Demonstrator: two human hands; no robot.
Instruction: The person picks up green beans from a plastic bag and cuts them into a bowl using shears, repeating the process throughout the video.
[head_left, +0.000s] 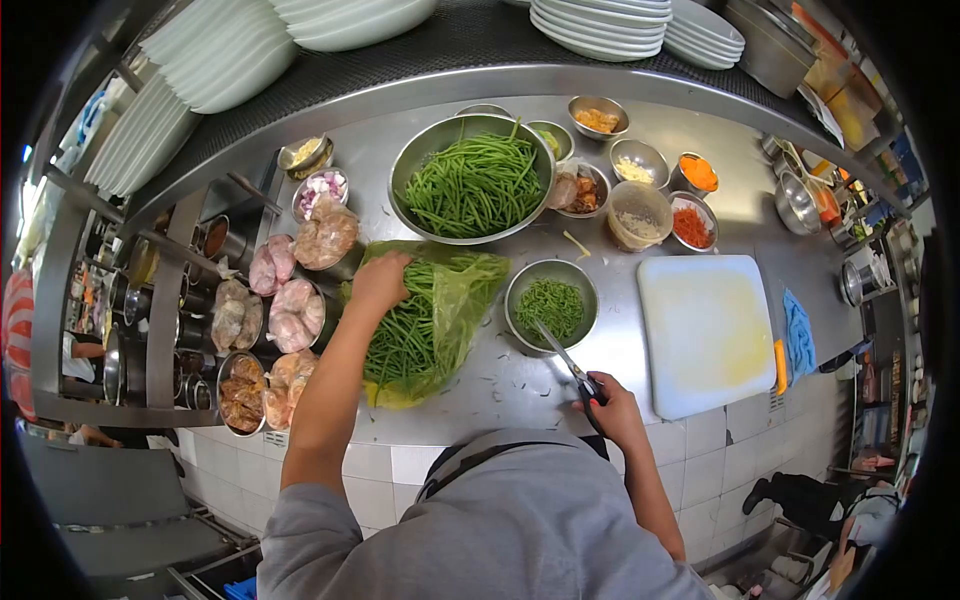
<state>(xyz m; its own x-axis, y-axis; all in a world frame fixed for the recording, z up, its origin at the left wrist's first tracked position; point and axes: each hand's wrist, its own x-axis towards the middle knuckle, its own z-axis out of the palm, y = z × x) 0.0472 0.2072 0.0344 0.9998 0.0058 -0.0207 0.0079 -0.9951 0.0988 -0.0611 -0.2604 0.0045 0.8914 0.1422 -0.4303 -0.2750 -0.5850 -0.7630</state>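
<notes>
My right hand [612, 408] is wrapped round the dark handles of a pair of scissors [566, 362]. Their blades reach over the rim of a steel bowl [590, 290] of finely cut green beans [550, 308]. My left hand [383, 282] is in an opened yellow-green plastic bag [465, 315], its fingers curled on the long green beans [400, 345] inside; the fingertips are partly hidden. Behind the bag stands a large steel bowl [400, 195] heaped with whole green beans [475, 185].
A white cutting board [705, 330] lies at the right, beside an orange-handled tool [780, 367] and a blue cloth [798, 335]. Small bowls of ingredients, including shredded carrot [690, 228], stand behind. Bagged meat [297, 308] lines the left. Stacked plates [600, 25] fill the overhead shelf.
</notes>
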